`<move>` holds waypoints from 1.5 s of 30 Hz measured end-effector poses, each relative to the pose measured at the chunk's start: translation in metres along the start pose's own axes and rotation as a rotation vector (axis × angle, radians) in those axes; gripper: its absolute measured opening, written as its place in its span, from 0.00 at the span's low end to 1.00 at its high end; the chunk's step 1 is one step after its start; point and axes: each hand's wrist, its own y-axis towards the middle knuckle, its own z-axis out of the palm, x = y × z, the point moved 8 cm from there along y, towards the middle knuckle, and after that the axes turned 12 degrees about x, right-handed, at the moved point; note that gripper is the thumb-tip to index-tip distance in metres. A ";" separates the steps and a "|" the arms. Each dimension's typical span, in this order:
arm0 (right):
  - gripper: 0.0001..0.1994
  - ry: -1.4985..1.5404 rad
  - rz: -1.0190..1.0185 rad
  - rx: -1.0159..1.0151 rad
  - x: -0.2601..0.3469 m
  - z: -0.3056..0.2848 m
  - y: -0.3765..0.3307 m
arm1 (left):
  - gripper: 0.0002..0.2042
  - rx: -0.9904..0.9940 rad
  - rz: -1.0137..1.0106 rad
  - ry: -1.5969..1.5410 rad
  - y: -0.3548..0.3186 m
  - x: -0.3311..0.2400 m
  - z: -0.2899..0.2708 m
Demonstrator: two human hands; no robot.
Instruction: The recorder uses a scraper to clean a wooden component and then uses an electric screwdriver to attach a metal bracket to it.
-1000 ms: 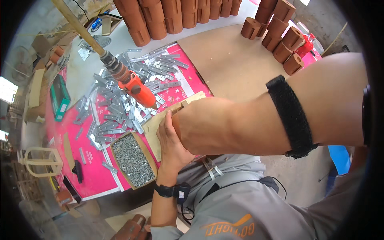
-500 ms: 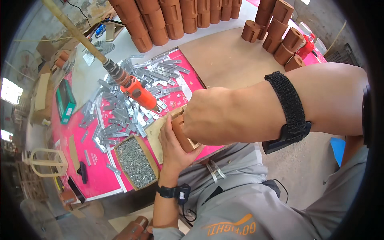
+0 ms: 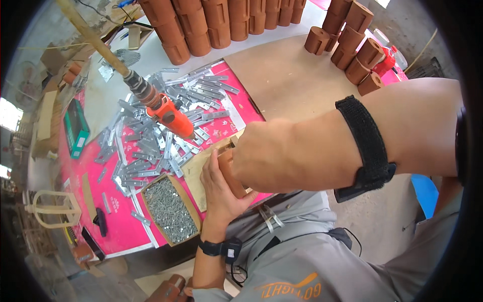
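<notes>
My left hand [image 3: 217, 189] is wrapped round a reddish-brown hollow block [image 3: 230, 176], standing on a pale wooden board [image 3: 195, 176] at the table's near edge. Over the block's top sits my right hand [image 3: 261, 153], curled closed with its back toward me. It hides its own fingertips and whatever they hold. Just beyond both hands hangs an orange power screwdriver [image 3: 173, 120], tip down, on a long pole. Left of my left hand is an open cardboard box [image 3: 188, 201] full of screws [image 3: 170, 210].
Flat metal strips [image 3: 151, 146] lie heaped on the pink tabletop [image 3: 123, 226]. Stacked brown blocks [image 3: 216, 25] line the back, with more stacks [image 3: 352, 35] at the far right beside a brown sheet [image 3: 287, 75]. A green box [image 3: 76, 128] and a black clamp-like item [image 3: 101, 221] lie left.
My right hand has dropped slightly over the block. The screwdriver's tip sits a little farther left. My left hand keeps its hold on the block, and the whole view has shifted slightly.
</notes>
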 end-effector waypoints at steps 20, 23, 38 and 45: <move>0.13 -0.115 -0.039 0.004 0.014 -0.018 0.030 | 0.68 -0.010 -0.013 -0.024 0.000 -0.002 -0.002; 0.15 -0.158 -0.064 0.154 0.020 -0.008 0.034 | 0.66 -0.006 0.020 0.008 -0.002 -0.002 -0.001; 0.14 -0.396 0.029 0.141 0.044 0.006 0.003 | 0.64 0.030 -0.019 -0.089 -0.004 0.020 0.014; 0.19 -0.382 0.206 0.157 0.020 0.026 0.018 | 0.65 -0.009 -0.004 -0.016 -0.004 0.002 0.005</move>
